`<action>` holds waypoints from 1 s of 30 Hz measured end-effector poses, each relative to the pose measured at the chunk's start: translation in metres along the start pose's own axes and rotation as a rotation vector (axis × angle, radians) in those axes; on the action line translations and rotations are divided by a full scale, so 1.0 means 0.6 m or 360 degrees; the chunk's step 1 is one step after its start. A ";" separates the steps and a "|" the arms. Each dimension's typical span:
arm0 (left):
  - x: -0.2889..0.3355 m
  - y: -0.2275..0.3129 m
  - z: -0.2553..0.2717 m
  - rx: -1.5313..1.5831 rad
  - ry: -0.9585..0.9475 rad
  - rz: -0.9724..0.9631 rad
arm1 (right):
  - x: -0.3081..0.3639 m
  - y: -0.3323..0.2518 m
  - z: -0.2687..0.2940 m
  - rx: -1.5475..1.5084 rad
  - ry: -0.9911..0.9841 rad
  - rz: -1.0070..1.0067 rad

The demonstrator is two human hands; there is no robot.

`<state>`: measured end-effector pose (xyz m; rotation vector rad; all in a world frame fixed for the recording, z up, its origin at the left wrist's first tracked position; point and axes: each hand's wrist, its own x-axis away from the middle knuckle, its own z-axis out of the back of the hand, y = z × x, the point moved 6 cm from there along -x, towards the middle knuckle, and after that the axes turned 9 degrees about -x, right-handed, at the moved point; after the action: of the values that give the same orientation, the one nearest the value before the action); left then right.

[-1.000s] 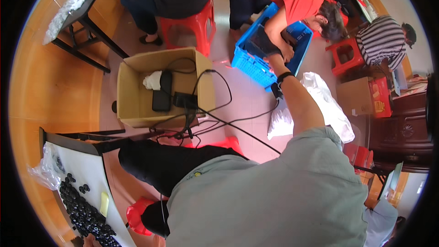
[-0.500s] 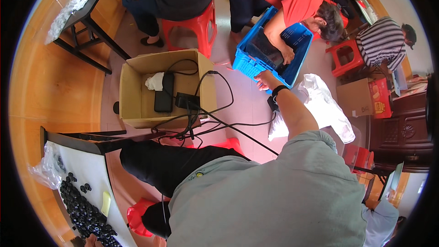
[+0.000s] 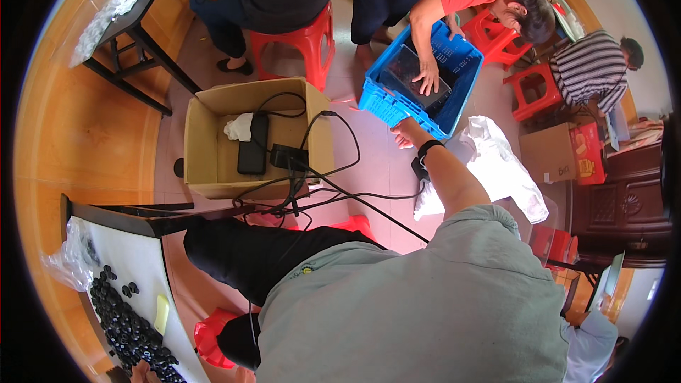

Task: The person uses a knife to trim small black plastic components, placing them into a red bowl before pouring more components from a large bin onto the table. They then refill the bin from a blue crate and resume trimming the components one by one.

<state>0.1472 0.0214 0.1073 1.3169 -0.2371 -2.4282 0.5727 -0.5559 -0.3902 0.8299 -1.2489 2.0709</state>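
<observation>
My right arm, with a black band at the wrist, stretches out to a blue plastic crate (image 3: 378, 101). My right hand (image 3: 406, 132) is at the middle of the crate's near side, its fingers curled at the edge there. Inside the crate lies a dark, see-through, box-like thing (image 3: 401, 71), under the spread hand of a co-worker in a red shirt. At the lower left, my left hand (image 3: 144, 372) touches a pile of small black parts (image 3: 126, 326) on a white-topped table; the picture's edge cuts it off, so its grip is hidden.
An open cardboard box (image 3: 202, 145) holds a black case, a white crumpled piece and cables. Black cables (image 3: 347, 191) run across the floor. A white sack (image 3: 489, 163) lies near the crate. Red stools (image 3: 298, 46) and seated people surround the area. A yellow strip (image 3: 162, 313) lies beside the parts.
The co-worker has leaned back, and their hand has shifted left onto the dark thing in the crate. My right hand's fingers have drawn downward at the crate's edge. My left hand stays by the parts.
</observation>
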 end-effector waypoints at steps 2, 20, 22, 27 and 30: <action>-0.004 0.001 0.006 -0.0002 0.0001 -0.0009 | -0.004 0.004 -0.002 -0.0004 -0.0013 0.0010; 0.011 -0.021 0.009 0.0043 0.0033 0.0042 | 0.021 0.008 -0.056 0.0048 -0.0103 -0.0046; 0.007 -0.019 0.014 0.0023 0.0027 -0.0013 | 0.026 0.008 -0.051 0.0014 -0.0119 0.0033; 0.012 -0.024 0.021 0.0182 0.0124 0.0051 | 0.024 0.029 -0.079 0.0021 -0.0171 -0.0077; 0.017 -0.022 0.030 0.0164 0.0109 0.0014 | 0.037 0.034 -0.091 0.0036 -0.0153 -0.0067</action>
<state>0.1243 0.0291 0.1052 1.4367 -0.3528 -2.3874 0.5317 -0.5112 -0.4048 0.9682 -1.2493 2.0365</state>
